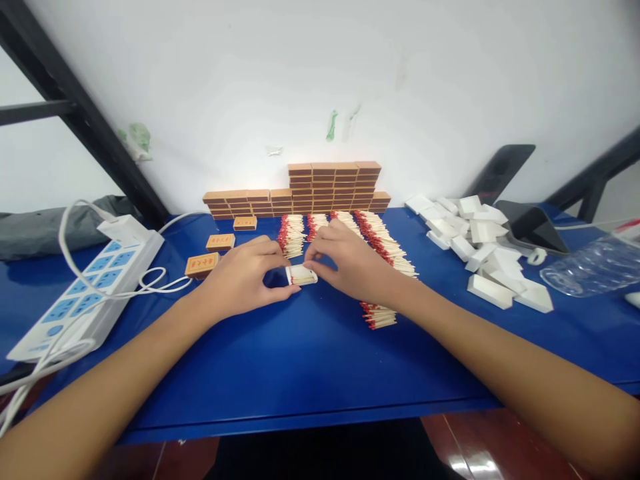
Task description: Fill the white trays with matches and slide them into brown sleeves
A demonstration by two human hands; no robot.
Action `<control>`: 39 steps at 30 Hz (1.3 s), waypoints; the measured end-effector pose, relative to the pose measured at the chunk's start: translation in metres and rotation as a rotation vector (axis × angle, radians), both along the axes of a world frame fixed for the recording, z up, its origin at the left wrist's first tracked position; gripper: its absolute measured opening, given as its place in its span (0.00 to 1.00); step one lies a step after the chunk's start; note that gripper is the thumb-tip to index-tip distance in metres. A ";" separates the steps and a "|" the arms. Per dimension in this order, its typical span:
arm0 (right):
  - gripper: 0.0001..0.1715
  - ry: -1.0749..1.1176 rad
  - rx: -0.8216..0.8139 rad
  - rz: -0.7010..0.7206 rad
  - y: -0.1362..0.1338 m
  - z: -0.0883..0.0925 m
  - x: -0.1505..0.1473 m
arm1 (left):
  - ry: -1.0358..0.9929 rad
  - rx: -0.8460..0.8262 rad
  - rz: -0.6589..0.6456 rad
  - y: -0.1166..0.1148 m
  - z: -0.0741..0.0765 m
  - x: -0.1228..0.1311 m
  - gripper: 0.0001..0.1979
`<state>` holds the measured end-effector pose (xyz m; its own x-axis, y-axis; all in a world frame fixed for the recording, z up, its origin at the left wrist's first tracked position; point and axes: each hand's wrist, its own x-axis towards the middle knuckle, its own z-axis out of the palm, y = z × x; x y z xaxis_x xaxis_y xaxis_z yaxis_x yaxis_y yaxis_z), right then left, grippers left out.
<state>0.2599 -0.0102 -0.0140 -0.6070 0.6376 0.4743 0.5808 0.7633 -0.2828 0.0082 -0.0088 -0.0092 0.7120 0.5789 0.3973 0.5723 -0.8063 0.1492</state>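
A small white matchbox tray (pixel 302 273) lies on the blue table in front of me, with a few matches along its near side. My left hand (pixel 245 277) is closed on the tray's left end, thumb at the near edge and fingers at the far side. Over the tray's right end my right hand (pixel 345 260) has its thumb and fingertips pinched together; what they hold is hidden. Just beyond both hands, red-tipped matches (pixel 291 235) lie in several bundles, and another match bundle (pixel 380 315) shows under my right forearm.
Closed matchboxes (pixel 335 190) are stacked along the wall; loose matchboxes (pixel 203 265) lie at left. A power strip (pixel 95 293) with white cables stands at far left. White trays (pixel 480 233) pile up at right, near a black phone-like object (pixel 500 173) and a plastic bottle (pixel 593 267).
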 end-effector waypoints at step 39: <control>0.09 -0.056 0.013 0.032 0.005 -0.009 -0.013 | 0.036 -0.030 0.002 0.000 0.004 -0.003 0.14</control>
